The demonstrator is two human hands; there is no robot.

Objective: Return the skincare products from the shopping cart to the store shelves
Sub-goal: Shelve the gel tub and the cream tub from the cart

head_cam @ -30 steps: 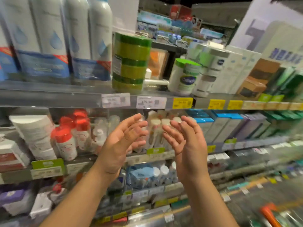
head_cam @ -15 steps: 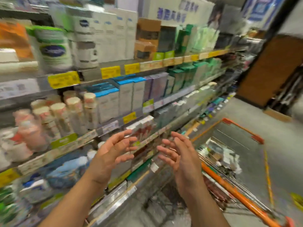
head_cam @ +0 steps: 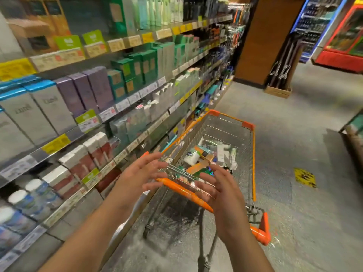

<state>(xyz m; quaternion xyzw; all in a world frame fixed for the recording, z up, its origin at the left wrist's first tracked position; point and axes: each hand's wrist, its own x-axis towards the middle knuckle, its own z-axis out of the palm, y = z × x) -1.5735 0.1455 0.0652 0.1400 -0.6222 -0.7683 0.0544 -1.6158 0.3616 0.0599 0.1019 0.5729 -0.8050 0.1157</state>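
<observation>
Both hands empty: left hand and right hand held spread, fingers loose, above orange handle of cart. Nothing gripped. Products heaped in cart basket, mixed boxes and tubes. Shelves just beside cart on left, fully stocked. Step judged: fetching next item. Next move calls for reach over handle into basket, one product picked, matching shelf slot found.

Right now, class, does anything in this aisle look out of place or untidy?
Yes: the skincare products lie jumbled at all angles in the shopping cart, while boxes on the store shelves stand upright in rows.
</observation>
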